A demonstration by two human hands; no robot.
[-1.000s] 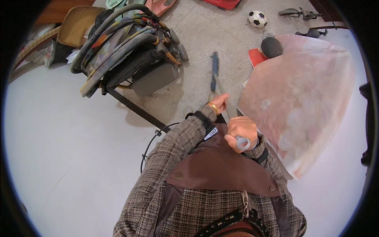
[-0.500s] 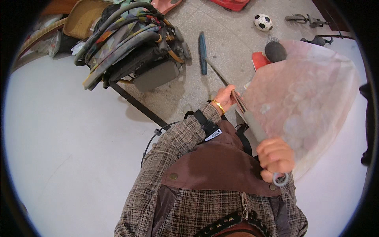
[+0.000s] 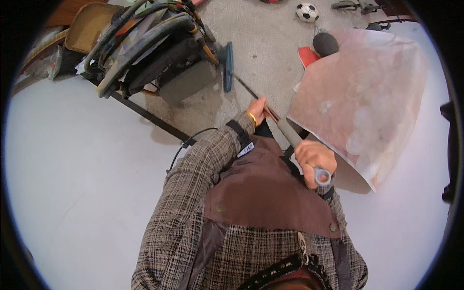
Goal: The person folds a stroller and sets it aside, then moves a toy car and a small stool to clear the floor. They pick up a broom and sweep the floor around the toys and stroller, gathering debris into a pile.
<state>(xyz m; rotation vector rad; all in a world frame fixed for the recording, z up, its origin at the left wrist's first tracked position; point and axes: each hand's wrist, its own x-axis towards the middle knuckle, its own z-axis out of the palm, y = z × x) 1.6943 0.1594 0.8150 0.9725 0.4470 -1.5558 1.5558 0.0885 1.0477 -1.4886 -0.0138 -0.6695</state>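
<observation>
We take this for a home, likely a storage corner: we see what looks like a folded stroller (image 3: 159, 53) with patterned fabric, a black-and-white football (image 3: 307, 12) and what may be a child's small bike (image 3: 344, 5) on the grey floor (image 3: 263, 53), with a blue-headed household sweeper (image 3: 228, 67) among them

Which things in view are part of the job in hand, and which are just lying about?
In use:
- blue-headed broom or mop
- left hand, on its shaft
- right hand, near its ringed end

Lying about, untouched:
- stroller
- football
- pink sheet
</observation>
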